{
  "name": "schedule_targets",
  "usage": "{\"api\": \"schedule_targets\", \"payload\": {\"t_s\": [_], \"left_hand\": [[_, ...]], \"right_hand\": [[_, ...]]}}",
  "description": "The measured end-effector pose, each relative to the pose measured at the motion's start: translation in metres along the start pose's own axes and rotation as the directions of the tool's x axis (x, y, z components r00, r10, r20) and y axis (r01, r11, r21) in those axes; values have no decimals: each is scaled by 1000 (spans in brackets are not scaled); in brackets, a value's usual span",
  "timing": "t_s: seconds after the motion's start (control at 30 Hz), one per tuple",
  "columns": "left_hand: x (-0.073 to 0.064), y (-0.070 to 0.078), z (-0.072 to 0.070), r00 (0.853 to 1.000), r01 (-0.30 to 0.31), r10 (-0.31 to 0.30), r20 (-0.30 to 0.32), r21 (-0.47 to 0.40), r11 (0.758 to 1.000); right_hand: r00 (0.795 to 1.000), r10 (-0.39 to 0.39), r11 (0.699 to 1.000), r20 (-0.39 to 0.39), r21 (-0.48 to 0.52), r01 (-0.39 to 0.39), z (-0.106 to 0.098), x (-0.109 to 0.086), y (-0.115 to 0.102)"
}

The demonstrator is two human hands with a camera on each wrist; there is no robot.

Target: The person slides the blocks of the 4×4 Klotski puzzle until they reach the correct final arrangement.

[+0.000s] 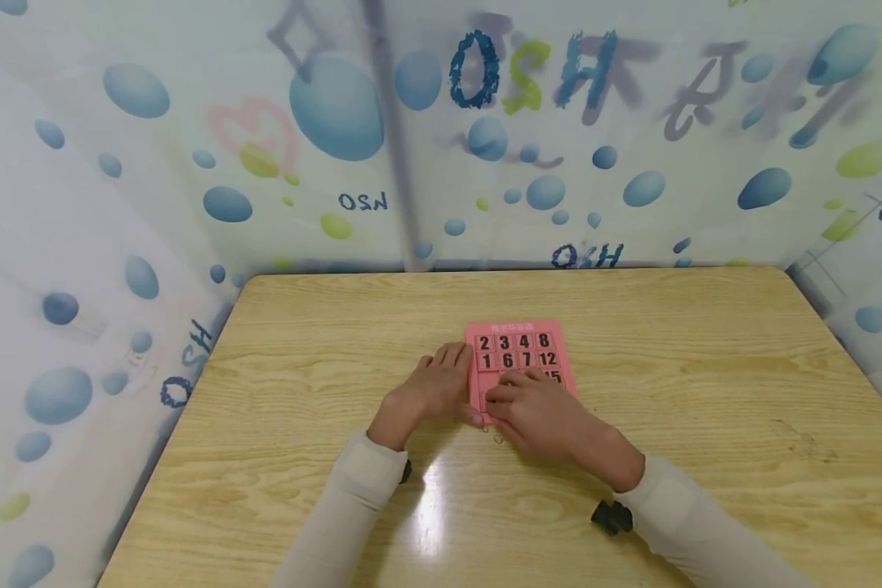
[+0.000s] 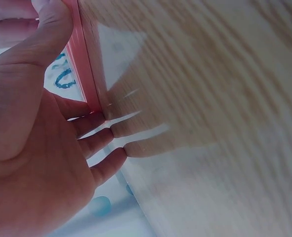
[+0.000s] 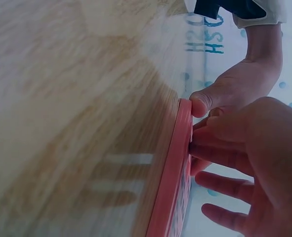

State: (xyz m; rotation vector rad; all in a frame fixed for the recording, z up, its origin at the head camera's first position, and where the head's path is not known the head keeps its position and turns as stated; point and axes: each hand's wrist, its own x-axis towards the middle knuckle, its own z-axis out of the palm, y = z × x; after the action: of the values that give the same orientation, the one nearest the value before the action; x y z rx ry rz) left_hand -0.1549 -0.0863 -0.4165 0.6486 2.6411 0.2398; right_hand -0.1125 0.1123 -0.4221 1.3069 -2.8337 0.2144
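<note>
A pink sliding number puzzle (image 1: 514, 328) lies flat on the wooden table. Its upper rows read 2, 3, 4, 8 and 1, 6, 7, 12; a 15 shows in the row below, while the right hand hides most of the lower tiles. Along the puzzle's left edge rests my left hand (image 1: 435, 388), fingers fairly straight, the thumb at the near left corner. My right hand (image 1: 547, 415) lies over the lower part, its fingertips touching the tile face near the left side. In the right wrist view the pink edge (image 3: 171, 170) stands beside the right fingers.
The wooden table (image 1: 706, 351) extends on all sides of the puzzle. A curtain (image 1: 441, 163) printed with blue and green drops hangs behind it and at both sides. Black devices (image 1: 612, 517) sit at the cuffs of the light sleeves.
</note>
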Motion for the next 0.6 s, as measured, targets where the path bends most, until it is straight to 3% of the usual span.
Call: {"api": "schedule_targets", "payload": {"t_s": [0.6], "left_hand": [[0, -1, 1, 1000, -9, 9, 2, 9, 1000]], "right_hand": [[998, 59, 998, 31, -18, -59, 1, 2, 1]]}}
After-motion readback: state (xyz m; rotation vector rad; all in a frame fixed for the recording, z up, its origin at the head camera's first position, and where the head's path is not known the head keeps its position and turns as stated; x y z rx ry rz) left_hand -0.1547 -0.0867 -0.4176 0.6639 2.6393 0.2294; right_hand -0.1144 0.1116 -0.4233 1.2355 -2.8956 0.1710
